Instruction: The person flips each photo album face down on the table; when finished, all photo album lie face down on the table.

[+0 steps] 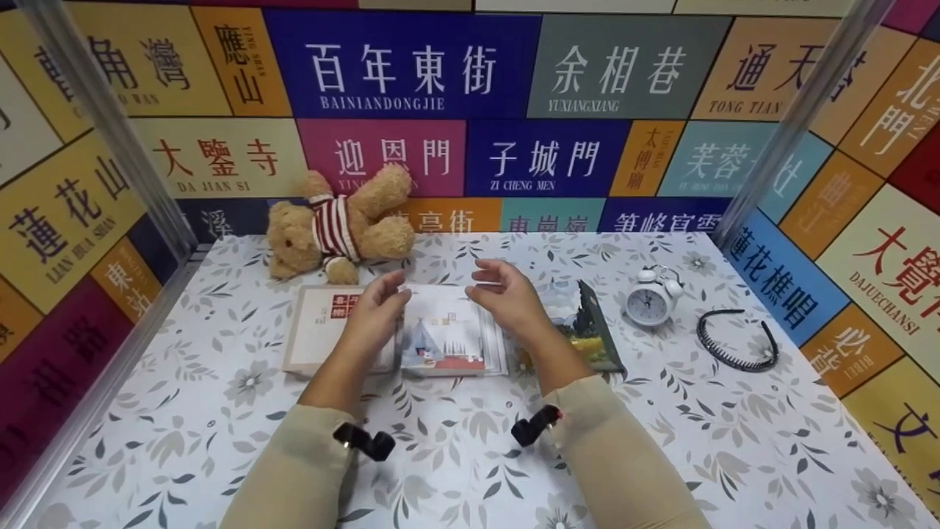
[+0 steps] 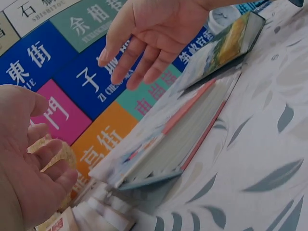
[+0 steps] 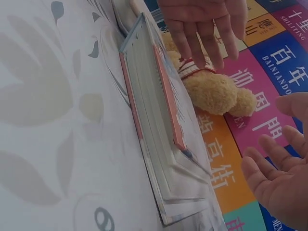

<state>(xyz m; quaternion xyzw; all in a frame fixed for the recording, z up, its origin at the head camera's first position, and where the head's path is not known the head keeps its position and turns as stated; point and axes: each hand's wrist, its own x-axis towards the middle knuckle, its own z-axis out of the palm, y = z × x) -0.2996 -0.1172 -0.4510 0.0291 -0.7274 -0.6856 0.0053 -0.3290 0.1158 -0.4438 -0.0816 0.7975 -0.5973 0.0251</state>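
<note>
Both hands hover over a thick book [image 1: 444,338] with a pale illustrated cover, and neither grips anything. My left hand [image 1: 373,312] is above the book's left side, fingers relaxed and slightly bent. Over its right side is my right hand [image 1: 507,294], palm turned inward and fingers loosely extended. In the left wrist view the book [image 2: 178,139] lies flat below the hands, its page edges showing. To the left lies a cream book [image 1: 308,330] with a red square mark, partly covered by the left arm. A landscape-covered book [image 1: 587,338] lies under the right forearm.
A teddy bear [image 1: 345,224] in a striped shirt lies on its side at the back left. On the right stand a white alarm clock [image 1: 650,297] and a black headband [image 1: 736,360]. Clear panels and lettered walls enclose the floral tablecloth [image 1: 440,470].
</note>
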